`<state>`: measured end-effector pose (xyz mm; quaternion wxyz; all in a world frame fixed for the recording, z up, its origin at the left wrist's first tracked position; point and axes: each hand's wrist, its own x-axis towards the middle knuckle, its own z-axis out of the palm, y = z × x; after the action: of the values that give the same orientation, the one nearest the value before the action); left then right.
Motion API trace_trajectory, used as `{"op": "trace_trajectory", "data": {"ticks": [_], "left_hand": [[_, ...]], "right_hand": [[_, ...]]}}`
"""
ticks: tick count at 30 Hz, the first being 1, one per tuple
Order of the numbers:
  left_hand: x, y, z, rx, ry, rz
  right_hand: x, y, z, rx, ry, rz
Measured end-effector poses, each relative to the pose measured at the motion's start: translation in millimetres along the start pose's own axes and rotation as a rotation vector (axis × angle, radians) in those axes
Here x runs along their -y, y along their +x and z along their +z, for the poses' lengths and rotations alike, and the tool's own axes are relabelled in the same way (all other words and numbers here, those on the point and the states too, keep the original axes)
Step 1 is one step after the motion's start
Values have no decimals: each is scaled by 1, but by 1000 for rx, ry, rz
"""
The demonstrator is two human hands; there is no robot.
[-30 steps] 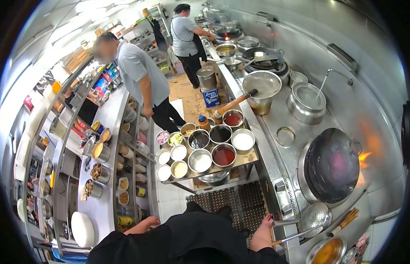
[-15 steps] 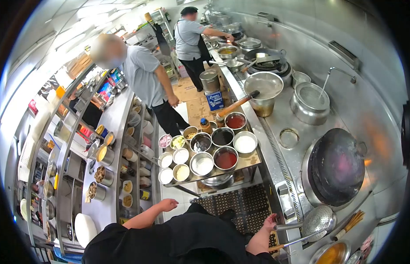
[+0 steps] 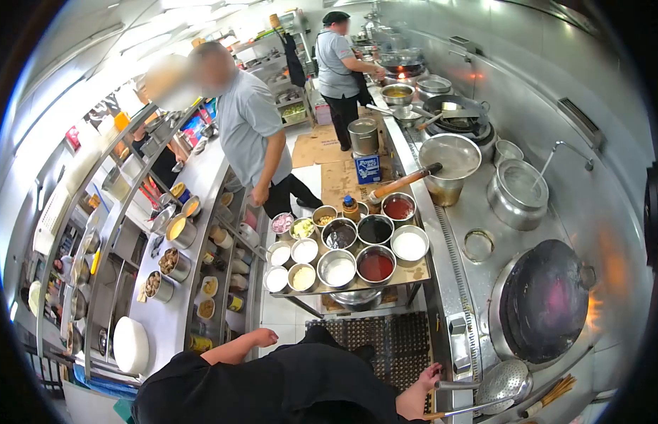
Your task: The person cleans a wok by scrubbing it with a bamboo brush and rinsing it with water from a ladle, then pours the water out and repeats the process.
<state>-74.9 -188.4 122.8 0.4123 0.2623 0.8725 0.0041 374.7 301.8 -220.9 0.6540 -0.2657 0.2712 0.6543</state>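
Note:
My left hand (image 3: 264, 337) hangs at the left of my body, its fingers loosely curled and nothing visible in them. Low on the right is my right hand (image 3: 429, 376), fingers apart, right by the end of a metal handle (image 3: 456, 385). Beyond that handle lies a perforated skimmer (image 3: 506, 385) on the stove's edge, and a wooden-ended ladle handle (image 3: 442, 415) runs below it. Ahead of me stands a small table (image 3: 414, 272) of round metal pots: a white one (image 3: 337, 270), a dark red sauce (image 3: 376, 265) and a black sauce (image 3: 375, 229).
A black wok (image 3: 544, 304) sits over a burner at right, flame beside it. A bamboo brush (image 3: 551, 396) lies nearby. One person (image 3: 251, 134) stands by the left counter (image 3: 170, 311); another (image 3: 339, 67) works at the far stove. A black mat (image 3: 385, 346) covers the floor.
The view has swung left, so the table and stove sit farther right. The nearer person has turned and stepped toward the counter. My hands have hardly moved.

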Motion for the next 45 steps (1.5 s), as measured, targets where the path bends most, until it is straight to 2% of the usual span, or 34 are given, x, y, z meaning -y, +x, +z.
{"op": "trace_trajectory", "data": {"ticks": [1,2,6,8,11,14,15,17,19,20,24,26,30,36,37,38,39,40,41,43,45], "left_hand": [[2,-6,2,4,-13,-14],[5,-9,5,3,-17,-21],[10,-11,14,-19,-35,13],[10,-12,17,-37,-36,19],[9,-9,24,-31,-89,14],[6,-8,22,9,-106,15],[4,-9,20,11,-101,5],[6,-11,19,17,-91,-6],[6,-9,17,15,-66,-16],[7,-7,16,16,-66,-14],[6,-4,11,20,-68,-2],[1,-3,5,9,-74,5],[-3,0,-6,19,-15,35],[0,26,-18,61,34,60],[-2,32,-18,66,48,49],[-4,41,-19,85,69,68],[-5,51,-20,124,96,113],[-8,63,-18,126,103,85],[-12,77,-17,130,121,65],[-15,113,-10,153,118,151],[-32,148,-3,207,146,270]], "right_hand": [[0,-2,-5,146,74,94],[-5,-6,8,-56,-24,25],[-17,-37,37,-100,-81,-25],[-15,-25,38,-223,-79,-190],[0,-7,15,-98,-90,-77],[-1,-22,27,-94,-16,-68],[-5,-28,37,-96,-16,-69],[-13,-38,52,-240,70,-99],[32,22,-17,-188,98,-30],[13,31,-23,-132,120,44],[22,37,-7,-87,69,-62],[29,42,-5,-210,120,191],[28,38,-28,-129,172,281],[33,51,-23,78,-219,330],[30,54,-36,297,-147,442],[17,-1,19,-139,-392,369],[16,-22,30,-165,-597,487],[14,-31,19,-225,-805,446],[16,-60,29,-260,-1008,530],[10,-130,31,-187,-1447,297],[2,-197,64,-148,-1706,339]]}}
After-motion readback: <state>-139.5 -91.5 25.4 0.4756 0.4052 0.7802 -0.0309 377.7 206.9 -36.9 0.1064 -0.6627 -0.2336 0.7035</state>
